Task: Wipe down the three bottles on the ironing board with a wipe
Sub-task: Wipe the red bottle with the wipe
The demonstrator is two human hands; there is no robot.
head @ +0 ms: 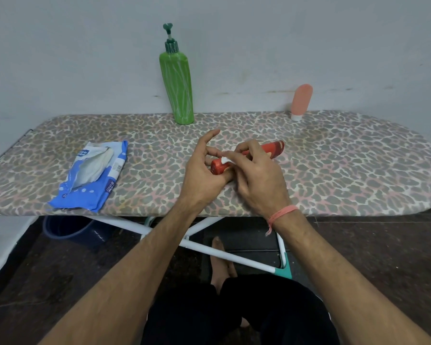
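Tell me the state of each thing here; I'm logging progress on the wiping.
Red bottle: lying on its side, held in both hands.
Wipe: small white piece pressed on the red bottle.
Green pump bottle: upright, untouched.
Pink tube: standing on its cap, untouched.
Wipes packet: lying flat, torn open.
Left hand: holds the bottle's near end.
Right hand: fingers pinch the wipe.

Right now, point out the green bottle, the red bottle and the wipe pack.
green bottle (178, 85): head view, middle of the body.
red bottle (274, 148): head view, far end, clear of the fingers.
wipe pack (92, 181): head view, blue wrapper.
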